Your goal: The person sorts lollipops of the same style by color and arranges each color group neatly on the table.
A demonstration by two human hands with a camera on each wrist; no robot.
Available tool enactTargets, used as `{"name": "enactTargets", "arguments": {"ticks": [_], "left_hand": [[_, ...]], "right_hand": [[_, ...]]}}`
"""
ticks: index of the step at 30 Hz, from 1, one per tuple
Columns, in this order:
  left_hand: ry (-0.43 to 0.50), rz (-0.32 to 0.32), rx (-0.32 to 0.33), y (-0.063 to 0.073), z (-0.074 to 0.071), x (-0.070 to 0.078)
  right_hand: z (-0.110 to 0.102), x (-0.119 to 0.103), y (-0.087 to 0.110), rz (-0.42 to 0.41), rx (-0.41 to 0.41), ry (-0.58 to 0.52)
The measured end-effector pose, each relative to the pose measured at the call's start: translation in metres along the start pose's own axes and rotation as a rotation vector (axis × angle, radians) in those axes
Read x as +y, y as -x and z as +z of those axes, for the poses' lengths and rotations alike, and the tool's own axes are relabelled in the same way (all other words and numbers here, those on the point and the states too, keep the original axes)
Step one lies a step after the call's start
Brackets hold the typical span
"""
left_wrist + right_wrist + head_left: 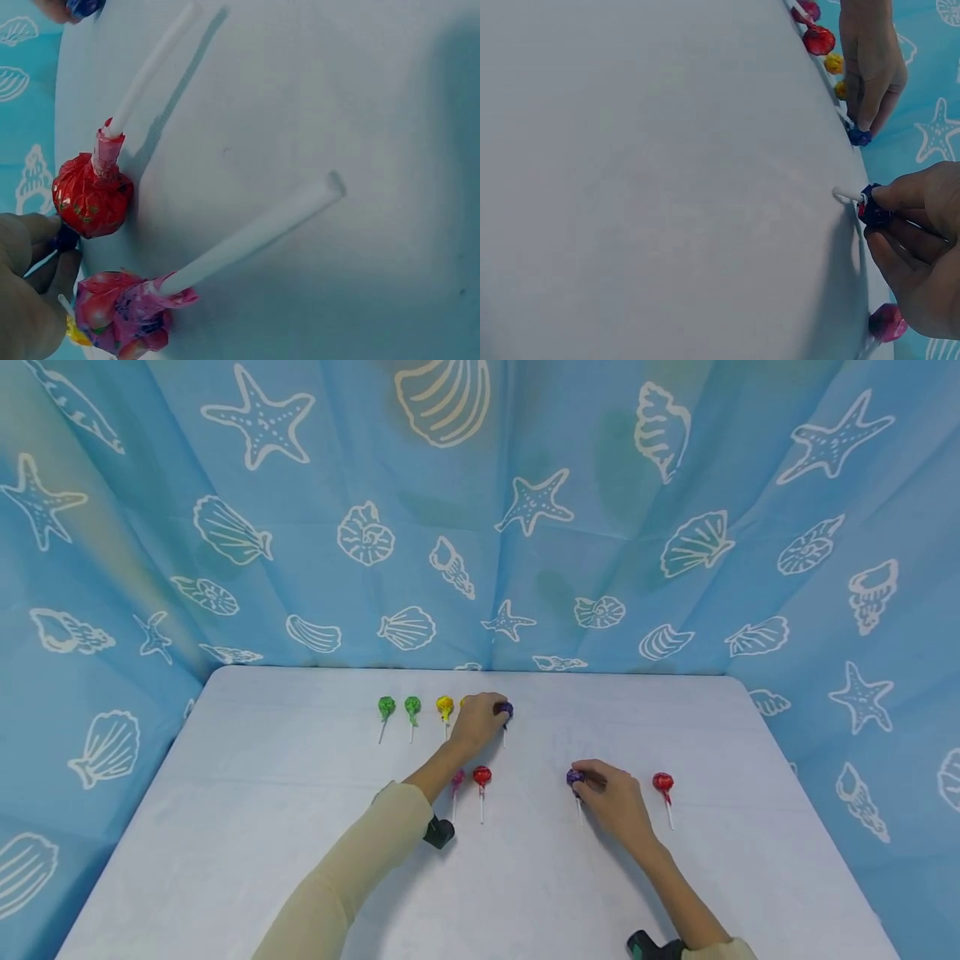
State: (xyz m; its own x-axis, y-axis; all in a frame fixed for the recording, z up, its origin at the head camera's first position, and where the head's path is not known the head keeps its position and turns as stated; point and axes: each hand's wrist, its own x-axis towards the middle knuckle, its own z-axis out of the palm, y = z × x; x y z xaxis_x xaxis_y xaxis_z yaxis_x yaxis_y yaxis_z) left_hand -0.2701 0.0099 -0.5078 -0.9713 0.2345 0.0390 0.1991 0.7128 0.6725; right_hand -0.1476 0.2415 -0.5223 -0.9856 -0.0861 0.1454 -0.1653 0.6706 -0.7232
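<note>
Toward the far side of the table, my left hand point(477, 720) pinches the head of a purple-wrapped lollipop point(507, 711), its white stick pointing toward me. My right hand point(617, 800), nearer and farther right, holds another purple lollipop point(574, 777) between thumb and fingers. In the right wrist view that dark wrapper point(874, 207) shows at the fingertips with its short stick poking out leftward. Beneath my left forearm lie a pink lollipop point(124, 313) and a red lollipop point(91, 196), side by side. One yellow lollipop point(462, 701) is mostly hidden behind my left hand.
Left of my left hand, two green lollipops point(386, 707) and a yellow lollipop point(445, 706) line up in the far row. A second red lollipop point(663, 782) lies right of my right hand. The white table point(247, 827) ends at a blue shell-print curtain point(540, 577).
</note>
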Motion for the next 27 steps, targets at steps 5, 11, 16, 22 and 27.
{"name": "enactTargets", "arguments": {"ticks": [5, 11, 16, 22, 27], "left_hand": [[-0.007, -0.004, -0.013, -0.001, 0.0, 0.001], [-0.014, -0.005, -0.014, 0.0, -0.002, 0.001], [-0.017, -0.015, -0.013, 0.0, -0.001, 0.001], [-0.019, -0.043, -0.017, 0.001, -0.002, 0.004], [-0.024, -0.057, -0.033, 0.001, -0.003, 0.006]], "right_hand": [[-0.002, -0.007, -0.017, 0.03, -0.012, -0.028], [-0.008, -0.014, -0.045, 0.056, -0.039, -0.08], [-0.006, -0.014, -0.071, 0.118, -0.056, -0.128], [0.006, -0.006, -0.097, 0.164, -0.058, -0.156], [0.017, -0.006, -0.108, 0.186, -0.061, -0.158]]}}
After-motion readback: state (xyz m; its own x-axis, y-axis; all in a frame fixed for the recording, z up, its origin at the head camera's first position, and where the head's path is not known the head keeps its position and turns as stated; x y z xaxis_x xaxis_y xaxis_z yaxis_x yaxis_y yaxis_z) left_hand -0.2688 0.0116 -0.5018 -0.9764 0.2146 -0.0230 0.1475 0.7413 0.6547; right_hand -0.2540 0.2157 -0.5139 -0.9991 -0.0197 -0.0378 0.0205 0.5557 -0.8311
